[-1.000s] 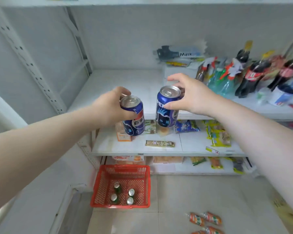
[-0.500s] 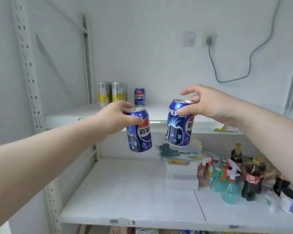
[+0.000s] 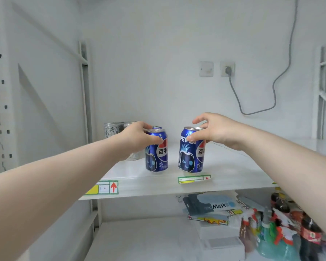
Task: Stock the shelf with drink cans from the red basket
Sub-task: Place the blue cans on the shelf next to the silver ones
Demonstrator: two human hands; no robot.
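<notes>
Your left hand [image 3: 137,140] grips the left can [image 3: 156,151] around its top, and your right hand [image 3: 215,131] pinches the right can [image 3: 192,150] at its rim. Both blue cans are upright, side by side but apart, at the near edge of the shelf [image 3: 233,172]; they seem to rest on it, though contact is hard to judge. Silver cans [image 3: 112,129] stand behind, far left.

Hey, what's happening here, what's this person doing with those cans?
A person is stocking a white shelf with blue cans. The left hand grips the left can near its top, and the right hand pinches the right can by its rim. Both are upright near the shelf's front edge. A few silver cans already stand behind the left hand.
</notes>
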